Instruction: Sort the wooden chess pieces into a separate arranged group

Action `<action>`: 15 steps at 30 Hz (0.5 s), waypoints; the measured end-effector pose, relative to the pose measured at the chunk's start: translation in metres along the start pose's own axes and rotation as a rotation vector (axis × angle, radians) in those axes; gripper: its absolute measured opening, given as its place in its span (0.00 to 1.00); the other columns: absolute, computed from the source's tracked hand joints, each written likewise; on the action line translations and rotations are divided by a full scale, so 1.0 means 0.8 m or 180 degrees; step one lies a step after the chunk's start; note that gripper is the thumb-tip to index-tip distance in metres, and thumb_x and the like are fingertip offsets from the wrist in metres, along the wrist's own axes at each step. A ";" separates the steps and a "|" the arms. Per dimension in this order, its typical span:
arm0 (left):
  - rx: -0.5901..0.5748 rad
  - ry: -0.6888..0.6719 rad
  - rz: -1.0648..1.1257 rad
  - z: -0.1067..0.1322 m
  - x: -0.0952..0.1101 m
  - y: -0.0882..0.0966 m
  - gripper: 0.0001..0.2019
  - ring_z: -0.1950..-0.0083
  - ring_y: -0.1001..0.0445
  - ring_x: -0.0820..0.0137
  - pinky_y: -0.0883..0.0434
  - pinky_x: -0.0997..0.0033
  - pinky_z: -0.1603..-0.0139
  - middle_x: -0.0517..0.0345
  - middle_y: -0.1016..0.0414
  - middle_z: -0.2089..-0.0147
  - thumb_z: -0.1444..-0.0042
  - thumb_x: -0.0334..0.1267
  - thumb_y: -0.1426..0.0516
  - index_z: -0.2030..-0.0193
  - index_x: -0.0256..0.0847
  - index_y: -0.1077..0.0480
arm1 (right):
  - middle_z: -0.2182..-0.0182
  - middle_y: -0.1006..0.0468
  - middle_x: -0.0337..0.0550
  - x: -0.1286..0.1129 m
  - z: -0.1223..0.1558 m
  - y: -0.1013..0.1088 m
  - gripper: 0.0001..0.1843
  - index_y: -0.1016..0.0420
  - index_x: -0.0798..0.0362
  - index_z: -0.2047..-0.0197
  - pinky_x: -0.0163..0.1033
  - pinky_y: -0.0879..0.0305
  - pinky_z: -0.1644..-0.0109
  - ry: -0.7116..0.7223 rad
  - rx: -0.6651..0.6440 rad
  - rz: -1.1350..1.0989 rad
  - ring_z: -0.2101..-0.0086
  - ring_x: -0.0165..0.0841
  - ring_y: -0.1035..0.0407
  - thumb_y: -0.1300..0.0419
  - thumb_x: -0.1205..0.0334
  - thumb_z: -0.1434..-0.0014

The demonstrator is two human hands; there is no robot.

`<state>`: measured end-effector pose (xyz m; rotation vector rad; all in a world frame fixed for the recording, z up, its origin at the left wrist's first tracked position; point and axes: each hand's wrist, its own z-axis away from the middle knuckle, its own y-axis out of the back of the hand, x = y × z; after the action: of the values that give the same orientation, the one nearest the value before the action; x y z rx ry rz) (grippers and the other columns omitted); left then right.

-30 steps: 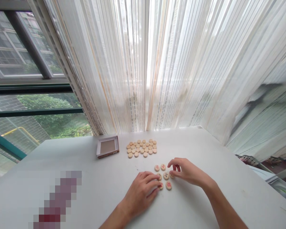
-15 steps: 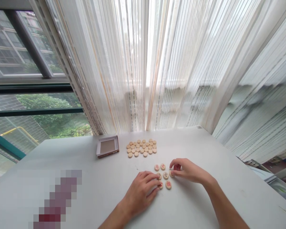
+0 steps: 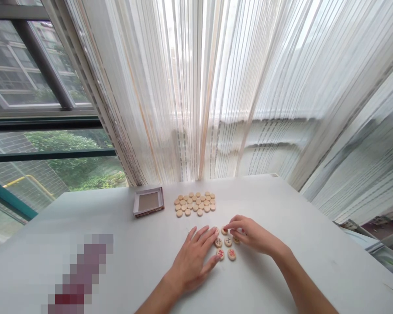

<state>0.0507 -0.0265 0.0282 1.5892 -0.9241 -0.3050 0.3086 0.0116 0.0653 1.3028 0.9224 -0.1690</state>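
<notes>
Face-up chess pieces [image 3: 228, 241] lie between left hand [image 3: 196, 257] and right hand [image 3: 249, 233].

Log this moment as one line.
left hand: flat on table, open, beside face-up xiangqi pieces | right hand: fingers on one piece | face-down pieces, box tray: farther back, untouched

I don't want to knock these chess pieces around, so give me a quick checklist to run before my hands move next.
1. Left hand flat, fingers spread, at the marked pieces: ok.
2. Right hand fingertips on one marked piece, grip closed: cannot tell.
3. Blank-topped cluster lies apart from both hands: ok.
4. Box open side up, left of that cluster: ok.
5. Table has bare room around the pieces: ok.
</notes>
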 end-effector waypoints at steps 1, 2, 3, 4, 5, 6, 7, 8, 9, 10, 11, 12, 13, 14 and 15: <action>-0.0016 0.0005 0.0010 0.000 0.000 0.000 0.29 0.27 0.45 0.60 0.47 0.46 0.27 0.61 0.43 0.27 0.30 0.46 0.51 0.25 0.51 0.55 | 0.56 0.23 0.45 0.000 0.000 0.001 0.17 0.18 0.45 0.50 0.39 0.30 0.54 -0.0001 -0.0005 -0.0006 0.60 0.37 0.25 0.46 0.64 0.35; -0.0029 0.0009 0.0018 0.000 0.000 0.000 0.29 0.27 0.45 0.60 0.47 0.46 0.27 0.61 0.43 0.26 0.29 0.46 0.51 0.25 0.51 0.55 | 0.57 0.23 0.45 0.001 0.000 0.001 0.17 0.18 0.45 0.50 0.39 0.30 0.54 -0.0004 0.0000 -0.0009 0.60 0.37 0.26 0.46 0.64 0.35; -0.0037 0.0016 0.0025 0.001 0.000 0.000 0.29 0.27 0.46 0.60 0.47 0.46 0.27 0.61 0.43 0.26 0.29 0.46 0.51 0.25 0.51 0.55 | 0.57 0.23 0.44 0.001 0.000 0.001 0.17 0.18 0.44 0.50 0.39 0.30 0.54 -0.0010 0.0013 -0.0007 0.61 0.36 0.26 0.46 0.64 0.35; -0.0041 0.0022 0.0032 0.001 0.000 0.001 0.29 0.27 0.46 0.60 0.47 0.45 0.27 0.60 0.43 0.26 0.30 0.46 0.51 0.26 0.51 0.54 | 0.58 0.23 0.44 0.001 0.000 0.002 0.17 0.18 0.44 0.50 0.39 0.30 0.54 -0.0017 0.0027 -0.0001 0.61 0.36 0.26 0.46 0.64 0.35; -0.0048 0.0027 0.0038 0.001 0.000 0.001 0.29 0.27 0.46 0.59 0.47 0.45 0.27 0.60 0.43 0.26 0.30 0.46 0.50 0.26 0.51 0.54 | 0.58 0.22 0.44 0.001 0.001 0.002 0.17 0.18 0.44 0.50 0.39 0.30 0.54 -0.0025 0.0036 0.0004 0.62 0.36 0.26 0.46 0.64 0.35; -0.0060 0.0030 0.0046 0.001 0.000 0.002 0.29 0.27 0.46 0.59 0.47 0.45 0.27 0.60 0.43 0.26 0.30 0.45 0.50 0.26 0.50 0.53 | 0.58 0.22 0.43 0.001 0.001 0.002 0.17 0.18 0.43 0.51 0.39 0.31 0.54 -0.0034 0.0042 0.0002 0.62 0.35 0.26 0.46 0.64 0.35; -0.0075 0.0036 0.0055 0.001 0.000 0.003 0.28 0.27 0.46 0.59 0.47 0.45 0.27 0.60 0.43 0.26 0.30 0.45 0.50 0.26 0.50 0.53 | 0.58 0.22 0.43 0.001 0.001 0.002 0.16 0.18 0.44 0.51 0.39 0.31 0.54 -0.0043 0.0046 -0.0007 0.62 0.35 0.26 0.46 0.64 0.35; -0.0093 0.0040 0.0065 0.001 0.000 0.003 0.28 0.27 0.46 0.59 0.48 0.44 0.27 0.60 0.44 0.26 0.30 0.45 0.50 0.26 0.50 0.52 | 0.58 0.23 0.43 0.000 0.001 0.002 0.15 0.18 0.44 0.51 0.39 0.31 0.54 -0.0052 0.0048 -0.0020 0.61 0.36 0.26 0.45 0.63 0.35; -0.0114 0.0042 0.0078 0.001 0.001 0.004 0.27 0.27 0.46 0.59 0.48 0.43 0.27 0.61 0.44 0.26 0.30 0.45 0.50 0.27 0.51 0.50 | 0.57 0.23 0.43 0.000 0.001 0.002 0.14 0.18 0.44 0.52 0.39 0.31 0.53 -0.0057 0.0048 -0.0033 0.60 0.36 0.26 0.43 0.61 0.35; -0.0133 0.0043 0.0092 0.001 0.001 0.006 0.25 0.27 0.46 0.59 0.48 0.43 0.27 0.61 0.44 0.26 0.30 0.45 0.50 0.28 0.51 0.47 | 0.57 0.23 0.43 -0.001 0.001 0.003 0.13 0.18 0.44 0.52 0.38 0.31 0.52 -0.0065 0.0053 -0.0041 0.59 0.36 0.27 0.42 0.60 0.36; -0.0149 0.0046 0.0106 0.001 0.002 0.006 0.23 0.27 0.46 0.59 0.48 0.42 0.28 0.62 0.44 0.26 0.30 0.45 0.50 0.30 0.52 0.45 | 0.57 0.23 0.43 -0.001 0.001 0.003 0.12 0.18 0.44 0.53 0.38 0.32 0.52 -0.0075 0.0063 -0.0043 0.59 0.36 0.27 0.40 0.59 0.37; -0.0164 0.0046 0.0117 0.002 0.002 0.007 0.22 0.27 0.46 0.59 0.47 0.41 0.28 0.63 0.44 0.26 0.30 0.45 0.50 0.31 0.53 0.43 | 0.57 0.23 0.43 -0.002 0.001 0.003 0.11 0.18 0.44 0.53 0.38 0.32 0.51 -0.0085 0.0065 -0.0039 0.58 0.37 0.27 0.39 0.58 0.38; -0.0175 0.0045 0.0127 0.002 0.003 0.008 0.21 0.27 0.45 0.59 0.47 0.41 0.28 0.63 0.44 0.26 0.30 0.45 0.50 0.33 0.53 0.41 | 0.58 0.23 0.42 -0.001 0.001 0.002 0.11 0.18 0.43 0.53 0.38 0.32 0.51 -0.0097 0.0064 -0.0035 0.58 0.37 0.27 0.37 0.57 0.39; -0.0185 0.0042 0.0133 0.002 0.003 0.008 0.20 0.27 0.45 0.59 0.47 0.41 0.28 0.64 0.43 0.27 0.30 0.45 0.50 0.34 0.54 0.40 | 0.58 0.24 0.42 -0.001 0.000 0.002 0.11 0.18 0.43 0.54 0.38 0.32 0.51 -0.0108 0.0058 -0.0033 0.59 0.36 0.27 0.37 0.57 0.40; -0.0190 0.0042 0.0135 0.002 0.004 0.009 0.19 0.27 0.45 0.59 0.46 0.40 0.28 0.64 0.43 0.27 0.30 0.45 0.49 0.34 0.54 0.39 | 0.58 0.24 0.42 0.000 0.000 0.002 0.11 0.18 0.43 0.54 0.38 0.33 0.51 -0.0118 0.0051 -0.0034 0.59 0.36 0.27 0.36 0.57 0.41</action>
<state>0.0491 -0.0294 0.0352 1.5133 -0.9292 -0.2896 0.3092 0.0122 0.0663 1.3057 0.8983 -0.2088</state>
